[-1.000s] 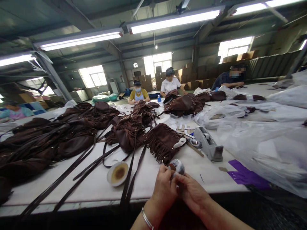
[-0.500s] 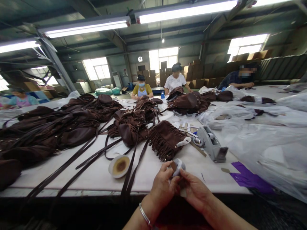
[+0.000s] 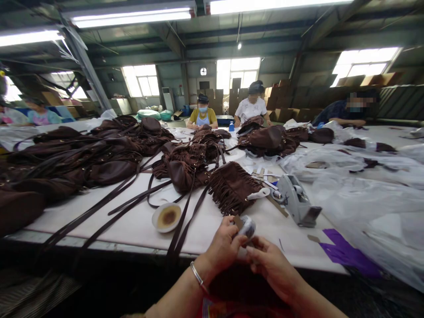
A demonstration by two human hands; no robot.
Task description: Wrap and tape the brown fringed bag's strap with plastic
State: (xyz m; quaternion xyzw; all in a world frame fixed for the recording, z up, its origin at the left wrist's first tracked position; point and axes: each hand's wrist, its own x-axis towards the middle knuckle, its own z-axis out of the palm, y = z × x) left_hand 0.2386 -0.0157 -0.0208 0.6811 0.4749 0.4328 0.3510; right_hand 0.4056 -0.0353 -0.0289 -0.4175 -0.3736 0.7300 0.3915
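Observation:
My left hand (image 3: 220,243) is closed round a small plastic-wrapped bundle (image 3: 247,226) with a flat brown piece (image 3: 237,221) along its side. Close beside it, my right hand (image 3: 273,260) has its fingers pinched at the bundle's lower end; what lies between those fingertips is mostly hidden. Just beyond my hands, a dark brown fringed bag (image 3: 233,185) lies on the white table (image 3: 132,225). A pale wrapped strap end (image 3: 260,193) rests at the bag's right corner.
Brown bags (image 3: 112,168) with long straps are heaped on the left. A white bowl (image 3: 166,217) with brownish contents stands near the front edge. On the right are a grey tape dispenser (image 3: 298,203), purple sheet (image 3: 347,254) and clear plastic bags (image 3: 364,212). Several co-workers sit across the table.
My right fingers have shifted slightly down along the bundle, and more of its plastic shows above them. The view has tilted and turned a little left.

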